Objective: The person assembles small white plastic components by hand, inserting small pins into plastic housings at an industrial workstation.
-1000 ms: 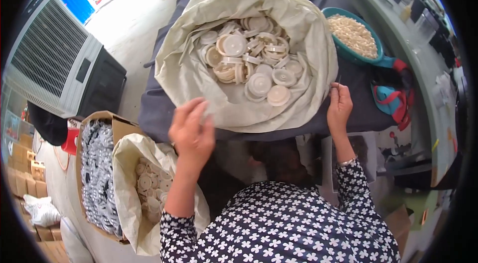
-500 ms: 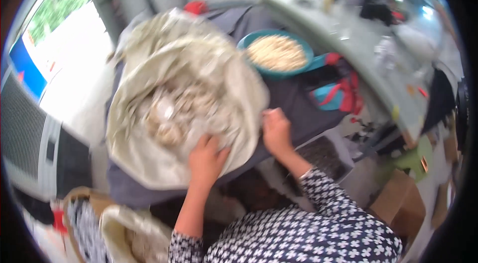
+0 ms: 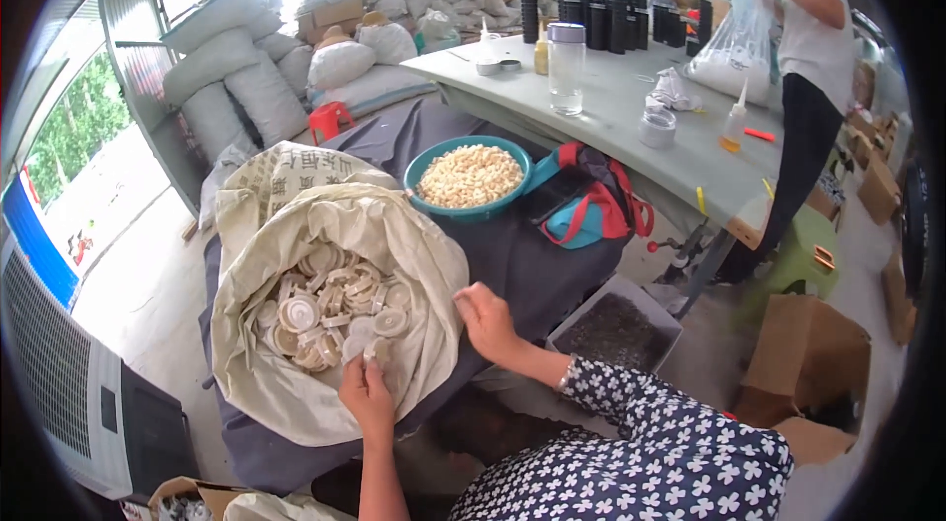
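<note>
A large off-white woven sack [image 3: 296,215] stands with its mouth rolled down. Inside lie many round beige and whitish plastic pieces [image 3: 320,309], disc-like with raised rims. At the near side of this pile, my left hand [image 3: 367,401] has its thumb and fingers pinched on a round plastic piece [image 3: 376,351]. Beside the sack's right rim is my right hand [image 3: 493,326], fingers curled and tips together; what they hold, if anything, is hidden. Behind it, a teal bowl [image 3: 412,184] is full of small cream-coloured pieces [image 3: 471,176].
A dark cloth [image 3: 552,275] lies under sack and bowl. Near the bowl is a red, black and blue bag [image 3: 591,206]. A grey bin [image 3: 616,324] stands low right. On the long table [image 3: 631,117] are a clear bottle [image 3: 567,72] and black stacks. Another person [image 3: 818,28] holds a plastic bag.
My view has tilted up, bringing the table and the other person into sight. My left hand's fingers, spread on the pile before, now pinch a piece. My right hand stays by the rim.
</note>
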`<control>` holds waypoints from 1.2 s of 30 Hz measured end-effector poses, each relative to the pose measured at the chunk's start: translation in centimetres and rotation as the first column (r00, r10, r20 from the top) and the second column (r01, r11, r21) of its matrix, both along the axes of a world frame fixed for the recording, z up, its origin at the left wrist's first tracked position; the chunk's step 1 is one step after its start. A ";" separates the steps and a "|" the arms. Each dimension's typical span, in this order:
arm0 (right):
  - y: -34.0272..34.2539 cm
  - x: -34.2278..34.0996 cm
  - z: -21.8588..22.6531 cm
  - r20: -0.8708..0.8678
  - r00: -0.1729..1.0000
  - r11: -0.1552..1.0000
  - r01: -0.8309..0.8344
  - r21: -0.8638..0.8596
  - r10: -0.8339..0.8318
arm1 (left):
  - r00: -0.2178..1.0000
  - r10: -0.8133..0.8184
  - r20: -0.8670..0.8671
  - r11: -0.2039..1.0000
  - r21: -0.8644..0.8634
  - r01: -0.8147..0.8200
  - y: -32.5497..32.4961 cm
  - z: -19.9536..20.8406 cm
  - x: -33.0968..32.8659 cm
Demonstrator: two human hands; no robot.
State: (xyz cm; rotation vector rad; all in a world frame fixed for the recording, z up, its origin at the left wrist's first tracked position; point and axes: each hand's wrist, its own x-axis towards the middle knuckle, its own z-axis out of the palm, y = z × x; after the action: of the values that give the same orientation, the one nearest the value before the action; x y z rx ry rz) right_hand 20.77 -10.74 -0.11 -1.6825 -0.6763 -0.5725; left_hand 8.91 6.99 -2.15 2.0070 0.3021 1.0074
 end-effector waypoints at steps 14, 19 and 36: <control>4.0 -7.2 5.1 -0.500 0.116 0.435 -0.683 0.587 0.858 | 0.960 0.045 0.276 0.998 -0.061 -0.029 -4.2 5.2 -6.7; 3.1 -8.3 4.2 -0.518 -0.073 0.292 -0.756 0.586 0.852 | 0.897 -0.272 0.349 0.391 -0.812 0.434 -3.7 4.6 -9.9; 1.7 -10.4 3.0 -0.601 0.240 0.482 -0.830 0.281 0.763 | 0.951 -0.139 0.275 0.469 -0.828 0.308 -5.8 2.9 -10.7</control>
State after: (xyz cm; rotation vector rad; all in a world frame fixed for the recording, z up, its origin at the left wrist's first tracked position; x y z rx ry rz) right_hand 10.33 -9.07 2.94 -1.2123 -0.9091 0.8382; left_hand -1.80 1.19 0.76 0.9666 0.3459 0.6280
